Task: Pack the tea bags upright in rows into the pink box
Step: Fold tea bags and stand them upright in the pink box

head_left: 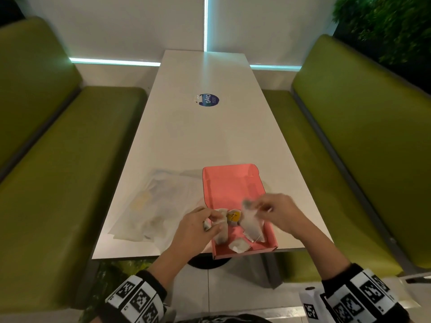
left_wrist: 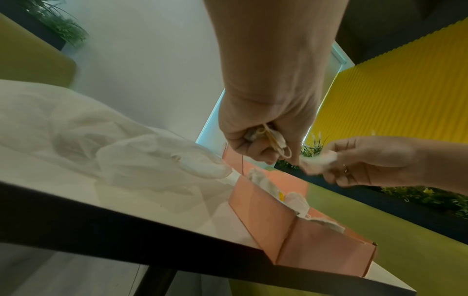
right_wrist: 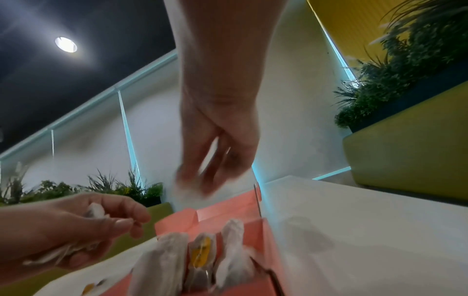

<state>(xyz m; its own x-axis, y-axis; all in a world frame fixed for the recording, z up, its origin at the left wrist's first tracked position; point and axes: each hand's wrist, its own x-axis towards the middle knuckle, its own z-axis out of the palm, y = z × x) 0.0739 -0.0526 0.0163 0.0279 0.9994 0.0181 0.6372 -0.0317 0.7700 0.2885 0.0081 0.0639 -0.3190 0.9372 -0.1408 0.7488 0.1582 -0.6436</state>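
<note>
Two hands work above the near end of the pink box. The left hand, at 7 o'clock of the box, has its fingers curled round a small bundle of tea bags with their strings. The right hand, at 4 o'clock of the box, pinches one white tea bag by its top, and this bag hangs down into the box; the hand is blurred in the right wrist view. Inside the box several tea bags stand in a row, one with a yellow tag, and another lies flat near the front wall. The box sits open at the near edge of the white table. At 9 o'clock of the box lies a crumpled clear plastic bag.
</note>
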